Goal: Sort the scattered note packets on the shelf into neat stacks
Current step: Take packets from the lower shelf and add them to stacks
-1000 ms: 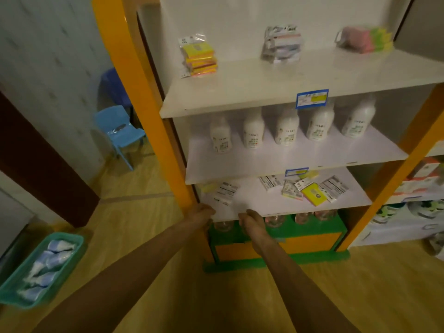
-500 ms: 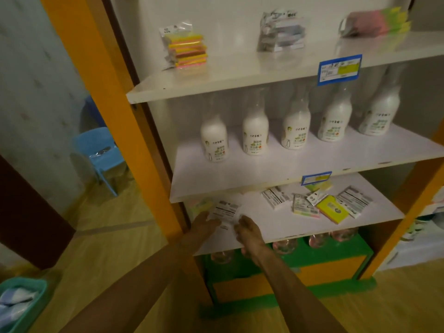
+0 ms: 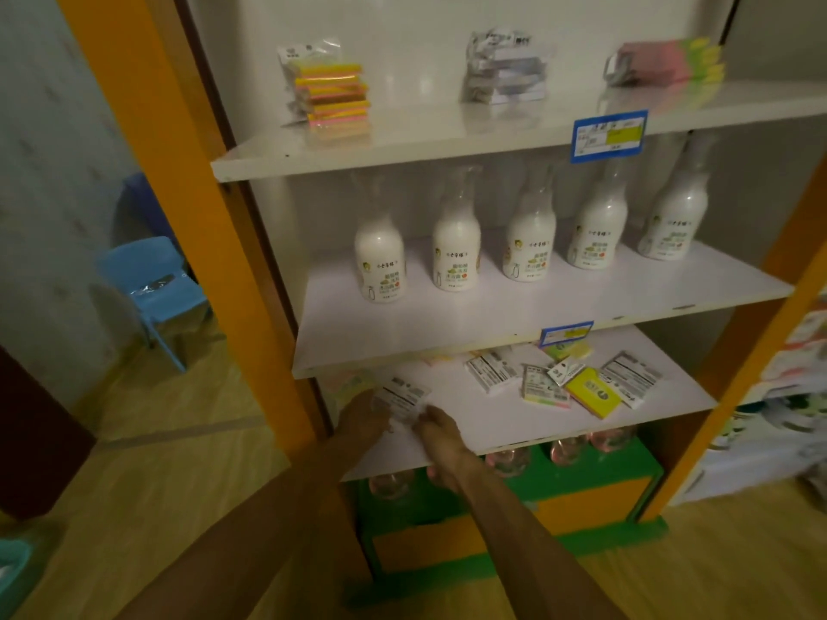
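Both hands [image 3: 364,418] [image 3: 441,434] touching white packet [image 3: 400,398] between.

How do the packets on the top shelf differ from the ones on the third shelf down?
The top packets sit in three separate stacks; the lower packets lie flat and scattered, some overlapping. The top ones go untouched, while both hands, left and right, touch one lower packet. Both groups are plastic-wrapped colored notes.

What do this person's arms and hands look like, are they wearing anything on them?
Both forearms are bare, with no sleeve in view. The left hand and right hand show no gloves. In this dim, blurred picture I see no watch, ring or wristband.
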